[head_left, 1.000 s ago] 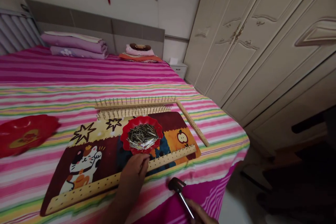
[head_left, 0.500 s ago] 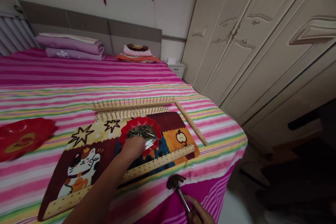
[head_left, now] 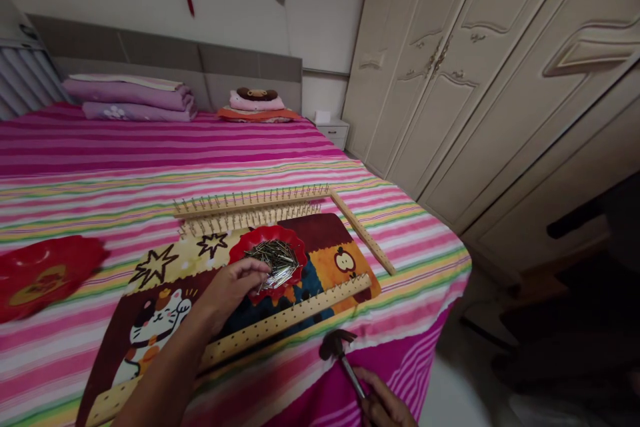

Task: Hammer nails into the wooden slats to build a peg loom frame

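Note:
My left hand [head_left: 236,285] is over the near left rim of a red scalloped bowl [head_left: 296,233]. Its thumb and fingers are pinched together; whether a nail sits between them is too small to make out. Loose metal nails [head_left: 280,259] fill the bowl. Below it a wooden strip with drilled holes [head_left: 280,319] lies across a printed mat [head_left: 325,233], with nails standing in its right end. At the bed's near edge my right hand [head_left: 383,403] is wrapped around the handle of a claw hammer [head_left: 350,373], head pointing away from me.
Two wooden strips full of upright nails [head_left: 250,203] lie behind the bowl. Another drilled strip [head_left: 363,232] slants along the mat's right side. A red plate [head_left: 50,273] lies at left on the striped bedspread [head_left: 210,177]. Folded bedding [head_left: 130,97] sits by the headboard; a wardrobe [head_left: 450,93] stands right.
My left hand has drawn back from the nails toward the bowl's left rim, its fingers now showing in a pinch. My right hand still holds the hammer in nearly the same place.

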### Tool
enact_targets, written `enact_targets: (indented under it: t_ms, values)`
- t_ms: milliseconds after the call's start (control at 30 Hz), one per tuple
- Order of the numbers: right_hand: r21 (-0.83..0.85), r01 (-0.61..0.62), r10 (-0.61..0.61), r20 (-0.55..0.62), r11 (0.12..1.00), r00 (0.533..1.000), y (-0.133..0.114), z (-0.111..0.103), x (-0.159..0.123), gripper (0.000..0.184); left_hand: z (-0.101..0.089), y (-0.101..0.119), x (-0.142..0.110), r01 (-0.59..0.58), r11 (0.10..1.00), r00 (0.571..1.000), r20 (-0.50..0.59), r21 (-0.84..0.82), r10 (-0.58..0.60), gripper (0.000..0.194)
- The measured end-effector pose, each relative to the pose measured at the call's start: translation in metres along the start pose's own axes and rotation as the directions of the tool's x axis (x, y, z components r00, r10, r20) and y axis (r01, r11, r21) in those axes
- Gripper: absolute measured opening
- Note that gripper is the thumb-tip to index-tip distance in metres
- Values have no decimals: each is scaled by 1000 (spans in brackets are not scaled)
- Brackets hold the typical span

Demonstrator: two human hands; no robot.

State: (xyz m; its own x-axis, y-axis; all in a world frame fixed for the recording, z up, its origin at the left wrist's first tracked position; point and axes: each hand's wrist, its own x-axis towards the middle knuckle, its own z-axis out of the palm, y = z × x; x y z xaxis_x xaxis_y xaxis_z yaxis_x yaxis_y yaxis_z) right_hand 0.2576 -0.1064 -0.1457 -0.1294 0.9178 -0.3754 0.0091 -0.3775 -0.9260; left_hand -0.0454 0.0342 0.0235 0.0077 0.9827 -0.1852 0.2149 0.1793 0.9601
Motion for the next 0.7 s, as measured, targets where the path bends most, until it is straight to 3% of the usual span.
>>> enact_targets:
  t_ms: [133,233,367,533,700]
  values:
    - [-5,-39,39,12,999,999,-8,2,-4,71,1,-7,-28,182,907,983,43,-379,-179,23]
    - [-7,-65,65,2,998,998,-12,5,-6,72,4,-16,-42,266,801,963,104,-537,-250,27]
    - [2,-88,88,-3,996,996,-15,8,-7,73,10,-24,-51,312,739,944,108,-598,-312,35]
    - [32,-86,85,15,996,996,-20,10,-10,68,22,-26,-53,239,770,948,-28,-591,-316,34]
    - [51,-96,96,-3,994,995,-25,12,-13,65,35,-25,-51,260,751,931,-49,-607,-362,40]
